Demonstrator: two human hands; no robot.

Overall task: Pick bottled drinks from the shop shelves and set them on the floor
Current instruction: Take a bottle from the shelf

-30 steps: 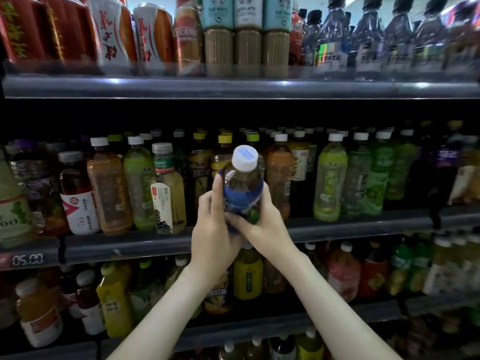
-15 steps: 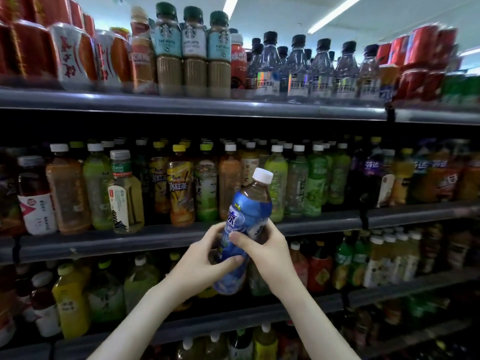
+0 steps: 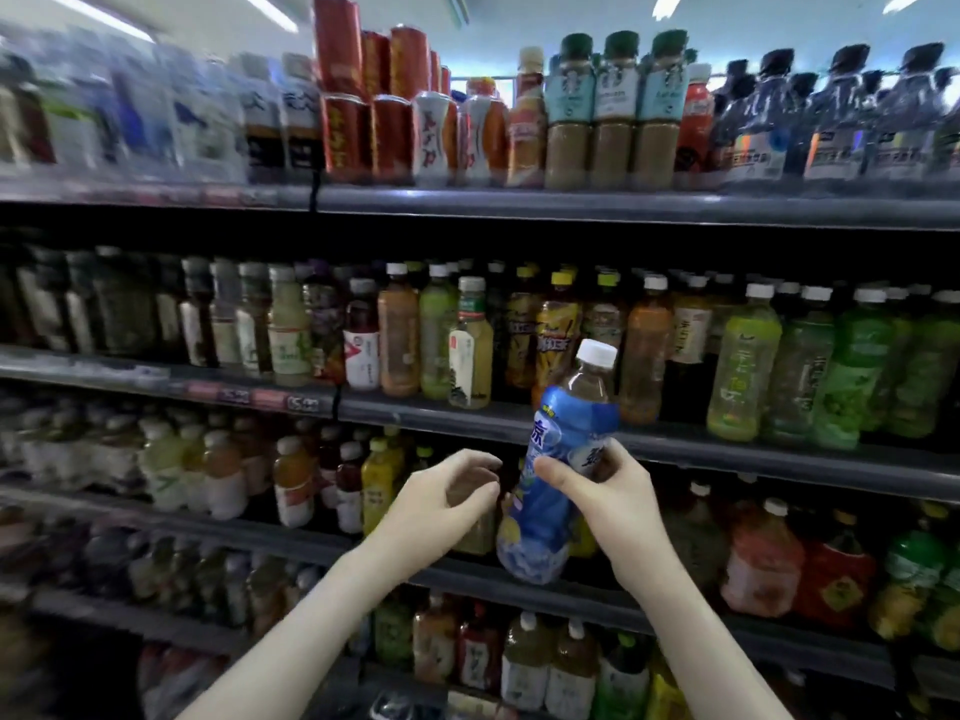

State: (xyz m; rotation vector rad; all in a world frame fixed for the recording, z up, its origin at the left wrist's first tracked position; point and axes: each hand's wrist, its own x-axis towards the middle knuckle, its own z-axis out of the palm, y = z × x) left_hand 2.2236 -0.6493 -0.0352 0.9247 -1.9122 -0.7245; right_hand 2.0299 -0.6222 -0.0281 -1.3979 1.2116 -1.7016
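Note:
A bottle with a blue label and a white cap (image 3: pixel 558 475) is held in front of the shelves, tilted with its cap up and to the right. My right hand (image 3: pixel 605 498) grips it round the middle, thumb across the label. My left hand (image 3: pixel 441 504) hovers just left of the bottle with its fingers loosely curled, apart from it and holding nothing. The floor is out of view.
Dark shop shelves (image 3: pixel 519 415) run across the whole view, packed with bottled teas and juices (image 3: pixel 743 366). The top shelf carries red cans (image 3: pixel 358 101), coffee bottles (image 3: pixel 613 111) and dark-capped water bottles (image 3: pixel 831 127). The left side is blurred.
My left hand has come off the bottle, which now rests in my right hand alone. The bottle has been drawn back from the shelf, and the view has swung left.

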